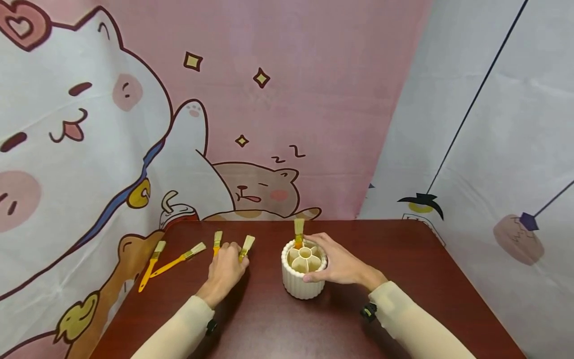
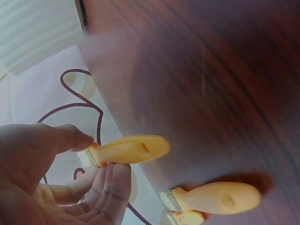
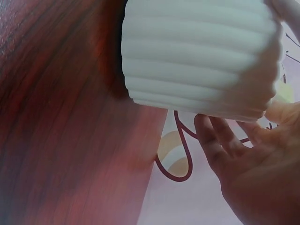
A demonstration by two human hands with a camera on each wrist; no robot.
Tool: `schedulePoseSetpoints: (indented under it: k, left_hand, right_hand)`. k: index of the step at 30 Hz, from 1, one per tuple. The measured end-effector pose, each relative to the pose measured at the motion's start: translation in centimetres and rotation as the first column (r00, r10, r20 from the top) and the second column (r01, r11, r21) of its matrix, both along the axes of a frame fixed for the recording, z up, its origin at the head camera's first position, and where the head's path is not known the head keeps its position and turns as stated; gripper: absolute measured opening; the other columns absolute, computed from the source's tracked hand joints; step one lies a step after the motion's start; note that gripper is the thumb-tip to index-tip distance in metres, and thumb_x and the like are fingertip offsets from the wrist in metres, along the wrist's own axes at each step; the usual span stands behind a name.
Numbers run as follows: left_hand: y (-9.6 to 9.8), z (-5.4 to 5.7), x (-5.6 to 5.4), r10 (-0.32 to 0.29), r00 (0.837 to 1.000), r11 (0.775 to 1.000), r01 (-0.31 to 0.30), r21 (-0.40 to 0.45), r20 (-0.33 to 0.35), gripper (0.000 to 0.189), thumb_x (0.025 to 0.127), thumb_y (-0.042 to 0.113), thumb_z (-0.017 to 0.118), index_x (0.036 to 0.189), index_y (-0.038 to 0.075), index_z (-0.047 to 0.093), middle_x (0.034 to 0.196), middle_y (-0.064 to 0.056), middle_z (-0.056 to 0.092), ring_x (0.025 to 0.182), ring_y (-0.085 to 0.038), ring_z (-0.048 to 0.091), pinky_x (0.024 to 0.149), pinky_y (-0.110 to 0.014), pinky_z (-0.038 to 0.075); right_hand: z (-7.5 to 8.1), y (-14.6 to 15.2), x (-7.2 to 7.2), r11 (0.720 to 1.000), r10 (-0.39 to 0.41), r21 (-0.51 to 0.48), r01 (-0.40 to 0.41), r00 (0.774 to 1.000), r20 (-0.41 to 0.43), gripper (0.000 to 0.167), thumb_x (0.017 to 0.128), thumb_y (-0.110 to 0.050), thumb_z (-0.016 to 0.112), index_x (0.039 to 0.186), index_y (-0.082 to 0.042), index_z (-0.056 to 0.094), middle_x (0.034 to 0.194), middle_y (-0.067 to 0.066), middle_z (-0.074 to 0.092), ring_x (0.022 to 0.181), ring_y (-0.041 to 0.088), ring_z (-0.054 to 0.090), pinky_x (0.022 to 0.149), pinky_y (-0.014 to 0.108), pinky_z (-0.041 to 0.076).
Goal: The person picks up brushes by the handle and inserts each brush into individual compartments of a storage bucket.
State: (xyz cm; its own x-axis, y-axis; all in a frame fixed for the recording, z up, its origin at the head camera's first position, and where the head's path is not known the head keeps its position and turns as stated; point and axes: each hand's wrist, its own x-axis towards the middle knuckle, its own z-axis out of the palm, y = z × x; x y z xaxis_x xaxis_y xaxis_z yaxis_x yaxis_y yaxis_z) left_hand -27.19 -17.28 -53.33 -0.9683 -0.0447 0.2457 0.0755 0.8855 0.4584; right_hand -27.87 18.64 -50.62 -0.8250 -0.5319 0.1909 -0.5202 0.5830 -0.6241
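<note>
My left hand [image 1: 227,270] pinches a paintbrush [image 2: 133,149] with a yellow handle, thumb on one side and fingers on the other. Its pale bristles point away from me in the head view. Just left of that hand lies another paintbrush [image 1: 217,239], its handle partly hidden by the fingers. My right hand [image 1: 338,262] grips the side of a white ribbed round holder [image 1: 302,286], thumb at the near rim and fingers behind it. Inside, the holder has petal-shaped compartments around a round middle one. One paintbrush [image 1: 299,229] stands in a back compartment, bristles up.
Two more yellow-handled paintbrushes lie at the table's left side, one steep [image 1: 152,265] and one slanting [image 1: 179,259], their handle ends close together. The dark red wooden table [image 1: 403,279] ends at a cartoon-printed cloth [image 1: 332,99] behind and at the sides.
</note>
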Motion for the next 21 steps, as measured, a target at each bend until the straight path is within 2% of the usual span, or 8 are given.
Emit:
schedulePoseSetpoints:
  k: [4, 9, 14, 21]
  left_hand:
    - [0.4, 0.4, 0.3, -0.019, 0.998, 1.0, 0.019, 0.012, -0.067, 0.027, 0.1, 0.02, 0.089, 0.118, 0.0, 0.081, 0.105, -0.014, 0.074, 0.084, -0.029, 0.074, 0.073, -0.051, 0.066]
    - [1.1, 1.0, 0.4, -0.052, 0.985, 0.998, 0.058, 0.031, -0.164, 0.025, 0.099, 0.019, 0.091, 0.114, 0.001, 0.081, 0.101, -0.013, 0.074, 0.084, -0.025, 0.073, 0.075, -0.045, 0.066]
    - [1.7, 1.6, 0.5, -0.062, 0.979, 0.996, 0.073, 0.054, -0.193, 0.029, 0.1, 0.022, 0.091, 0.118, 0.003, 0.081, 0.105, -0.014, 0.078, 0.087, -0.025, 0.076, 0.077, -0.042, 0.066]
    - [2.1, 1.4, 0.7, -0.076, 0.957, 0.987, 0.113, 0.119, -0.279, 0.029, 0.099, 0.019, 0.092, 0.12, 0.003, 0.081, 0.101, -0.012, 0.077, 0.083, -0.021, 0.072, 0.072, -0.031, 0.06]
  right_hand:
    - [0.1, -0.2, 0.2, 1.0, -0.015, 0.009, 0.015, 1.0, -0.004, 0.119, 0.079, -0.071, 0.101, 0.175, -0.02, 0.052, 0.162, 0.001, 0.058, 0.147, 0.022, 0.063, 0.126, 0.06, 0.053]
    - [-0.1, -0.3, 0.3, 0.998, -0.052, 0.04, 0.053, 0.998, -0.03, 0.119, 0.08, -0.075, 0.099, 0.174, -0.017, 0.052, 0.163, 0.003, 0.058, 0.146, 0.022, 0.063, 0.125, 0.058, 0.054]
    - [0.0, -0.5, 0.6, 0.995, -0.088, 0.054, 0.09, 0.995, -0.043, 0.123, 0.078, -0.079, 0.097, 0.173, -0.015, 0.052, 0.163, 0.005, 0.058, 0.147, 0.023, 0.064, 0.126, 0.057, 0.055]
    - [-0.3, -1.0, 1.2, 0.989, -0.124, 0.065, 0.13, 0.989, -0.077, 0.123, 0.078, -0.082, 0.096, 0.173, -0.015, 0.052, 0.16, 0.006, 0.06, 0.143, 0.025, 0.067, 0.123, 0.056, 0.057]
